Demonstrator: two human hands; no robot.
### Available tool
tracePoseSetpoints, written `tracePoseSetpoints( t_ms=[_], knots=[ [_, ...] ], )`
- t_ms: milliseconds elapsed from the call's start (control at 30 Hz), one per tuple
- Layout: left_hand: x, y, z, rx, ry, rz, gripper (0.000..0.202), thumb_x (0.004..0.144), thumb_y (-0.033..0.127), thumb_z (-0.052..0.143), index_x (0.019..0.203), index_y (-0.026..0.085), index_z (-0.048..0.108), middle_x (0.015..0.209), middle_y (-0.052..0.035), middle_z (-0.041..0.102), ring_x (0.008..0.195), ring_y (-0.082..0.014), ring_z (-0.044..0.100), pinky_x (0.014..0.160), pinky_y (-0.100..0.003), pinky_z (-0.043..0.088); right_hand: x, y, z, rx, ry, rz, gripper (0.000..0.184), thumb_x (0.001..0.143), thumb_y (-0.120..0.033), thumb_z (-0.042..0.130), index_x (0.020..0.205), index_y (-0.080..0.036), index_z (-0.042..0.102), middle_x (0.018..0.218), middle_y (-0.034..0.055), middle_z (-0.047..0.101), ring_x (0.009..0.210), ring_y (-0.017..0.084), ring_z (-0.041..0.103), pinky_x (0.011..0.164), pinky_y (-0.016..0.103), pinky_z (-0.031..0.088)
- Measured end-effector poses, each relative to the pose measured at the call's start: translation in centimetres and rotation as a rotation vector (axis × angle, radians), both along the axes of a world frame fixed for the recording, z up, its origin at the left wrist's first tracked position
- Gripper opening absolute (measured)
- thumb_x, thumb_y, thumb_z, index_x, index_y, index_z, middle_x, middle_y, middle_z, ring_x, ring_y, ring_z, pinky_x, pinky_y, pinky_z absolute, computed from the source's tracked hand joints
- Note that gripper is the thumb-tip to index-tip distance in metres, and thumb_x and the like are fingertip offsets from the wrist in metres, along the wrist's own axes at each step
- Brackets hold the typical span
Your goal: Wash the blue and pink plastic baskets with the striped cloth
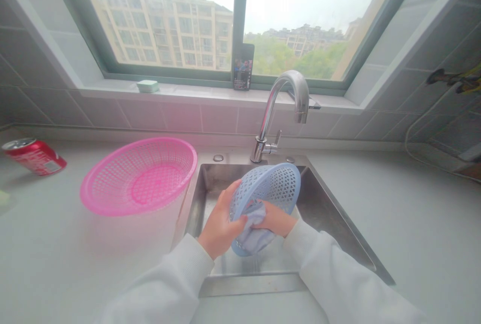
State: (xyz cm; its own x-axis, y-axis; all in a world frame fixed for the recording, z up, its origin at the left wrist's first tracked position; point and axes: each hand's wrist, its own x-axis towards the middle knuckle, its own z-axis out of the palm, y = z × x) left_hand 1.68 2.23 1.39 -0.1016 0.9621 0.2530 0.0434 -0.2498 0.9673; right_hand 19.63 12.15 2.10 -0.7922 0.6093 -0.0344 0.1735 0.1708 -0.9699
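A blue plastic basket with small holes [281, 184] is held tilted on its side above the sink [326, 214]. My left hand [221, 224] grips its left side, thumb over the rim and fingers round the outside. Inside the basket, my right hand [274, 218] is closed on a pale, bunched cloth [255, 231], which lies against the basket's inner wall. The cloth hides some of the right fingers. Behind the basket rises a chrome faucet [268, 108], its spout over the sink and no water seen running.
A pink plastic basket [175, 199] stands on the counter left of the sink. Farther left is a red can [35, 156]. On the windowsill are a pale green soap-like block [148, 86] and a phone [243, 67] propped upright against the window frame.
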Motion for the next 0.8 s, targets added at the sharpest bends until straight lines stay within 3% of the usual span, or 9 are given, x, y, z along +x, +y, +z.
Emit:
tracePoseSetpoints(
  t_ms=[133,267,333,533,700,800],
  knots=[
    [0.21,0.07,0.3,0.027,-0.06,-0.035,0.081,0.087,0.049,0.072,0.157,0.028,0.037,0.155,-0.0133,0.052,0.144,-0.0381,0.051,0.124,-0.057,0.035,0.02,-0.32,0.51,-0.119,0.161,-0.044,0.034,0.077,-0.041,0.082,0.107,-0.026,0.077,0.117,0.0056,0.08,0.117,0.032,0.07,0.114,0.053,0.049],
    [0.06,0.03,0.15,-0.015,0.005,-0.015,0.081,0.085,0.047,0.073,0.157,0.027,0.04,0.15,-0.0132,0.055,0.138,-0.0385,0.055,0.119,-0.056,0.04,-0.29,-0.47,0.55,0.014,0.014,0.056,0.038,0.067,-0.028,0.087,0.104,-0.031,0.08,0.113,0.0035,0.081,0.122,0.035,0.069,0.121,0.057,0.042],
    [0.0,0.0,0.17,-0.023,0.049,0.011,0.08,0.084,0.046,0.073,0.156,0.027,0.042,0.149,-0.0132,0.055,0.139,-0.0394,0.053,0.119,-0.057,0.039,-0.27,-0.42,0.45,0.036,-0.036,0.049,0.04,0.065,-0.027,0.088,0.104,-0.031,0.08,0.111,0.0047,0.082,0.118,0.036,0.071,0.118,0.06,0.044],
    [0.19,-0.06,0.54,0.005,0.002,-0.017,0.078,0.085,0.042,0.07,0.155,0.027,0.04,0.147,-0.013,0.057,0.137,-0.0381,0.056,0.118,-0.056,0.041,-0.06,-0.81,0.94,-0.154,0.126,-0.034,0.036,0.078,-0.04,0.081,0.112,-0.028,0.08,0.119,0.0061,0.081,0.12,0.033,0.071,0.116,0.055,0.048],
    [0.06,-0.06,0.28,-0.035,0.061,0.006,0.081,0.081,0.04,0.073,0.155,0.027,0.043,0.147,-0.0138,0.055,0.138,-0.0399,0.054,0.118,-0.058,0.039,-0.34,-0.52,0.41,0.063,-0.058,0.084,0.042,0.067,-0.024,0.083,0.108,-0.032,0.081,0.117,0.0038,0.082,0.126,0.037,0.067,0.121,0.059,0.041],
    [0.08,-0.06,0.44,-0.036,0.06,0.002,0.08,0.081,0.041,0.073,0.154,0.027,0.044,0.148,-0.0131,0.054,0.139,-0.0393,0.052,0.12,-0.057,0.038,-0.26,-0.25,0.09,0.075,-0.062,0.049,0.043,0.068,-0.024,0.084,0.11,-0.031,0.08,0.118,0.0061,0.081,0.124,0.038,0.069,0.12,0.061,0.042]
  ],
)
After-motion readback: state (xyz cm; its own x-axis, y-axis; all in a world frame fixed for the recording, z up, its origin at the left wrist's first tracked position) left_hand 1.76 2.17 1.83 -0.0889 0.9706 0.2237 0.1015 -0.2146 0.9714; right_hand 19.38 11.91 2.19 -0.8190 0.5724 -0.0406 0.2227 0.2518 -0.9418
